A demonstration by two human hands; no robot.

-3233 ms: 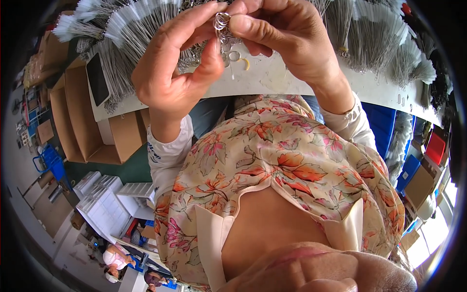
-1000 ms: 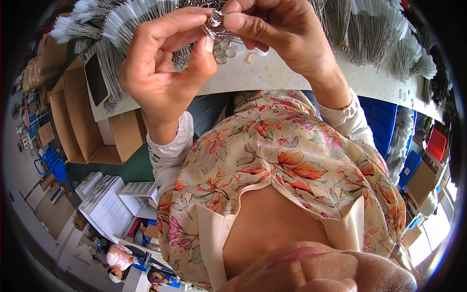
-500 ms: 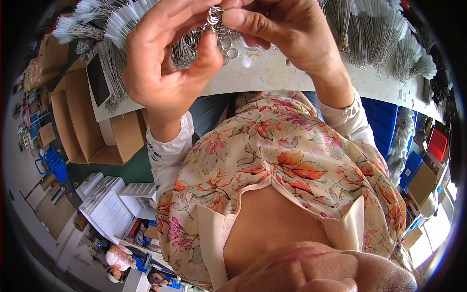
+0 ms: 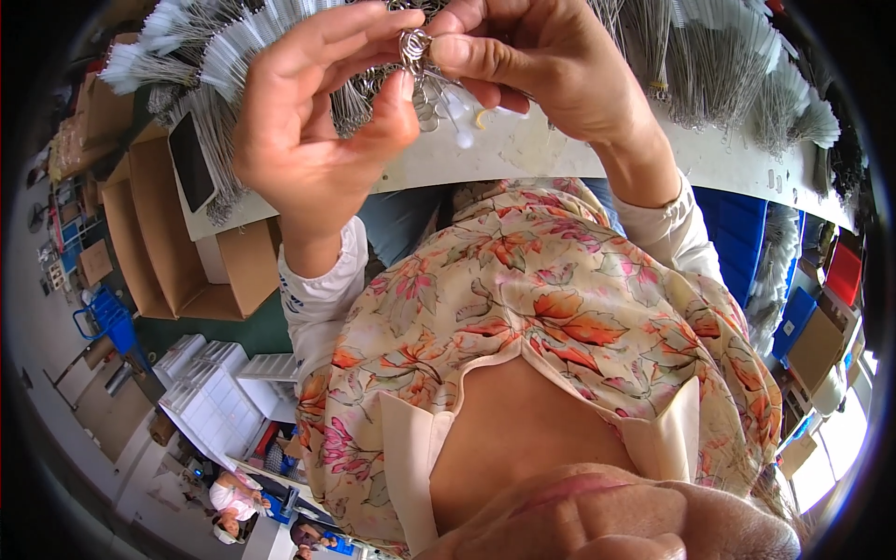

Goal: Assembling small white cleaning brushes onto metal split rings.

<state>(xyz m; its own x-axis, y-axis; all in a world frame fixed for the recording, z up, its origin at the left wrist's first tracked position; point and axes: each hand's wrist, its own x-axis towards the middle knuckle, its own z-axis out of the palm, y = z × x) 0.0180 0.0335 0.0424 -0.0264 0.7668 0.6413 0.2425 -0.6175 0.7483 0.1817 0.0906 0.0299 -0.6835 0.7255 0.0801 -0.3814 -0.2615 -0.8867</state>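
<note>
Up at the top middle, a small bunch of shiny metal rings (image 4: 413, 45) is held between my two hands over the table. My left hand (image 4: 322, 121) has its index fingertip above the bunch and its thumb tip at the lower end, with the other fingers curled loosely behind. From the other side, my right hand (image 4: 523, 51) pinches the bunch's right edge between thumb and index finger. What lies behind the right thumb is hidden. Just below the bunch, more loose metal rings (image 4: 428, 110) lie on the white table (image 4: 560, 149).
Bundles of thin wire with clear tips (image 4: 719, 65) line the table at right, more wire bundles (image 4: 247, 51) at left. A dark phone (image 4: 192, 161) lies on the left edge. Open cardboard boxes (image 4: 177, 233) and white crates (image 4: 219, 397) stand at left. A person (image 4: 231, 504) sits far off.
My left index finger has come down toward the top of the rings, and the left thumb has lowered a little. The right hand keeps its pinch, with the metal bunch slightly lower.
</note>
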